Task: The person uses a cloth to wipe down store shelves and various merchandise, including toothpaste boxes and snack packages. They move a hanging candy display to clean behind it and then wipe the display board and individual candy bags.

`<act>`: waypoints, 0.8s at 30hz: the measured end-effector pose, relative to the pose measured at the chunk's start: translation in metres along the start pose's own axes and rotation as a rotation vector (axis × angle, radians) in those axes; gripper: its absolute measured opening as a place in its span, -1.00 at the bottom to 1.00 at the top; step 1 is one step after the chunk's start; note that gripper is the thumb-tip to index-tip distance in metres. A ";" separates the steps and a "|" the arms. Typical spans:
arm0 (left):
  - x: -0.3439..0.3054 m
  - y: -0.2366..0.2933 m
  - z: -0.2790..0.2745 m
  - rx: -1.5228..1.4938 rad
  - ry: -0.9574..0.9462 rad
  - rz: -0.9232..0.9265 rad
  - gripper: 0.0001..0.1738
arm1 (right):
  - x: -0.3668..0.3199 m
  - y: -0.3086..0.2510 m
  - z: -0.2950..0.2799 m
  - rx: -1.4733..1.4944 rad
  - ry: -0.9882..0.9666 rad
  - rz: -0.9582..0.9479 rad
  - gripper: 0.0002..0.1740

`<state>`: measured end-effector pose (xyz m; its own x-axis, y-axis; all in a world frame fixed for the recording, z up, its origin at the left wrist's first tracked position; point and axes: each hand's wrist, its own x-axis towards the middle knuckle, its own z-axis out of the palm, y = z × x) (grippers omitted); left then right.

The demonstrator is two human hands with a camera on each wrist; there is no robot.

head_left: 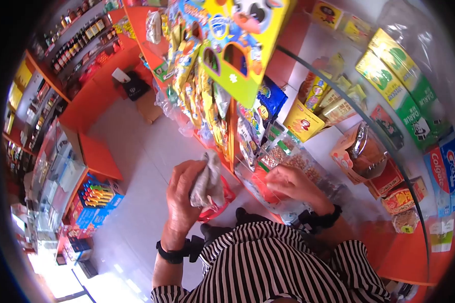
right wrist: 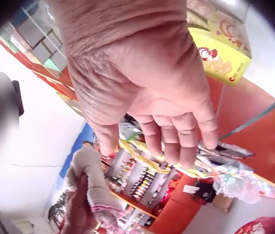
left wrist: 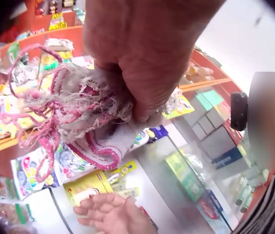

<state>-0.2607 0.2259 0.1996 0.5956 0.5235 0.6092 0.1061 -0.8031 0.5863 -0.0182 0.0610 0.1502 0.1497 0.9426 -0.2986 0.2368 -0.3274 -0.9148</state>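
My left hand [head_left: 179,192] grips a crumpled greyish-white cloth [head_left: 208,184] in front of my body. The left wrist view shows this cloth [left wrist: 91,109] with pink edging, a badly frayed end and loose pink threads hanging from it. To its right, my right hand [head_left: 301,187] is over the near edge of the glass counter, by a red item [head_left: 262,184] and packs of nuts [head_left: 308,166]. Nothing is held in it. Its fingers [right wrist: 174,134] are loosely extended in the right wrist view, the thumb apart from them.
Hanging snack packets [head_left: 192,86] and a colourful cardboard display [head_left: 237,45] rise ahead. Under the curved glass edge lie a yellow biscuit box [head_left: 303,121] and toothpaste boxes [head_left: 442,171]. Something red [head_left: 222,204] stands low beside my feet. Another counter [head_left: 65,171] is on the left.
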 end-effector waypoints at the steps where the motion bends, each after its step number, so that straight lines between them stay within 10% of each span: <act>1: 0.006 0.009 0.003 -0.032 -0.026 0.050 -0.34 | -0.010 -0.006 0.000 0.136 -0.124 -0.058 -0.19; 5: 0.021 0.036 0.029 -0.135 -0.148 0.184 -0.26 | -0.026 -0.046 0.028 0.397 -0.030 -0.532 0.08; 8: 0.031 0.057 0.047 -0.160 -0.226 0.221 -0.22 | -0.029 -0.064 0.039 0.147 0.178 -0.699 -0.06; 12: 0.051 0.071 0.048 -0.214 -0.427 0.257 -0.22 | -0.023 -0.054 0.036 0.641 0.390 -0.607 -0.36; 18: 0.051 0.039 0.050 -0.300 0.027 -0.121 -0.39 | 0.006 -0.054 -0.006 0.684 0.718 -0.856 -0.41; 24: 0.071 0.033 0.059 -0.184 0.130 -0.080 -0.30 | 0.058 -0.073 -0.023 0.632 0.671 -0.859 -0.46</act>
<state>-0.1685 0.2201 0.2305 0.4825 0.6250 0.6137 -0.0055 -0.6984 0.7157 -0.0045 0.1379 0.2059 0.6766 0.5556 0.4832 0.0276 0.6366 -0.7707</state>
